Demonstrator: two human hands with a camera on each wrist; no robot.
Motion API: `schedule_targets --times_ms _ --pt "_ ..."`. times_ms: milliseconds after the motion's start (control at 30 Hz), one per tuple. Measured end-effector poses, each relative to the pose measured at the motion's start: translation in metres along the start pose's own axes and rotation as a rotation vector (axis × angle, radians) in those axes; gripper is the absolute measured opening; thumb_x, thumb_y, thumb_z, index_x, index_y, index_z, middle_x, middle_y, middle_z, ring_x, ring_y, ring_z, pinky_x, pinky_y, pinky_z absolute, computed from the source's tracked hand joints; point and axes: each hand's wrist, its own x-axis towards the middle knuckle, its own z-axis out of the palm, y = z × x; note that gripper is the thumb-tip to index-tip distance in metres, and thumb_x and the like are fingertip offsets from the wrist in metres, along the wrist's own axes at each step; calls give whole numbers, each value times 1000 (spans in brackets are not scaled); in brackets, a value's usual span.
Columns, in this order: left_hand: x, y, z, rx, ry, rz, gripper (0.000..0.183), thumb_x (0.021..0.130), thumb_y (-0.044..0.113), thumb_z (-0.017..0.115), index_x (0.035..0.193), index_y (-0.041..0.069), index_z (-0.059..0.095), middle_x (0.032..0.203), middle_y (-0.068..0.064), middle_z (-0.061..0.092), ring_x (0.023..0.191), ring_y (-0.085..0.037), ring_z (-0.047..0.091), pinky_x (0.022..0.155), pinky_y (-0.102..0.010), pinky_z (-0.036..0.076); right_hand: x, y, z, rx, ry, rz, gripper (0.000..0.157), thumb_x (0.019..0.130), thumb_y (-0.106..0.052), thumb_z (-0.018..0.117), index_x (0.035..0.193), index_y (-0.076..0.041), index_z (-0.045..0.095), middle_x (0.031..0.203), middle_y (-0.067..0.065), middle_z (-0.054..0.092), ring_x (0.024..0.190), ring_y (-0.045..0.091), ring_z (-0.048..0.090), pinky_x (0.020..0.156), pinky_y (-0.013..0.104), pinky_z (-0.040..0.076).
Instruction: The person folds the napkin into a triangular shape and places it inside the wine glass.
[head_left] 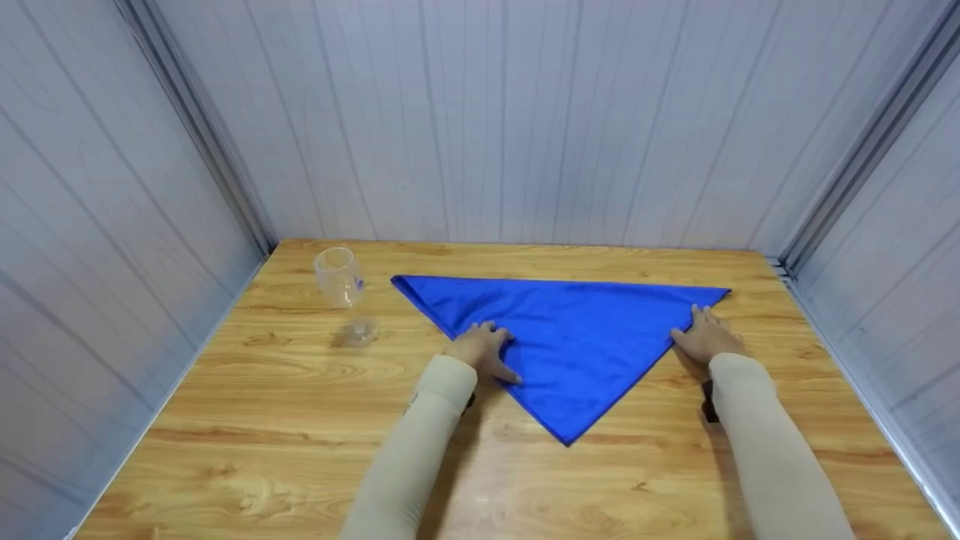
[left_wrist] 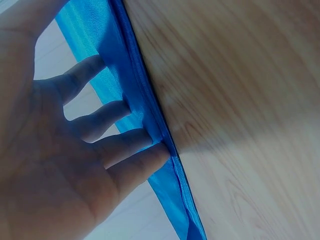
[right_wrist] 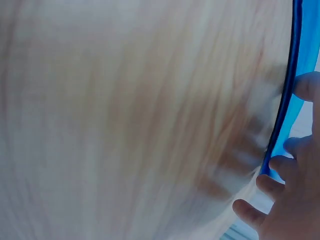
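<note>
A blue cloth [head_left: 570, 330], folded into a triangle, lies flat on the wooden table with one corner toward the front. On its left slanting edge rests my left hand [head_left: 484, 351], fingers spread and fingertips touching the fabric. In the left wrist view those fingers [left_wrist: 135, 155] press down beside the hemmed edge of the cloth [left_wrist: 132, 65]. My right hand [head_left: 706, 337] touches the right slanting edge near the far right corner. The right wrist view shows its fingers [right_wrist: 282, 167] spread along the dark cloth edge [right_wrist: 287, 100], with nothing gripped.
A clear stemmed glass [head_left: 341, 289] stands upright on the table, left of the cloth. Pale panelled walls [head_left: 480, 120] enclose the wooden table [head_left: 270, 420] at the back and both sides.
</note>
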Motion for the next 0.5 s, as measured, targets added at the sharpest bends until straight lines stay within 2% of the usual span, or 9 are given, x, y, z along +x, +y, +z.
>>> schedule_targets --times_ms 133,233,500 --pt "0 0 0 -8 3 4 87 77 56 82 148 18 50 154 -15 39 142 -39 33 111 -50 35 -1 4 1 2 -24 15 89 102 -54 37 155 10 5 157 37 2 143 57 1 108 75 2" --pt "0 -1 2 -5 5 9 87 76 57 82 148 18 51 153 -16 40 142 -39 34 111 -50 36 -2 3 2 -18 -22 13 87 103 -53 36 155 10 7 157 38 3 142 58 2 108 74 5" --pt "0 -2 3 -22 13 17 86 77 55 82 148 18 50 154 -16 38 143 -40 32 111 -52 35 -3 0 13 -28 102 -25 76 104 -45 40 152 12 23 154 40 14 140 58 13 107 74 15"
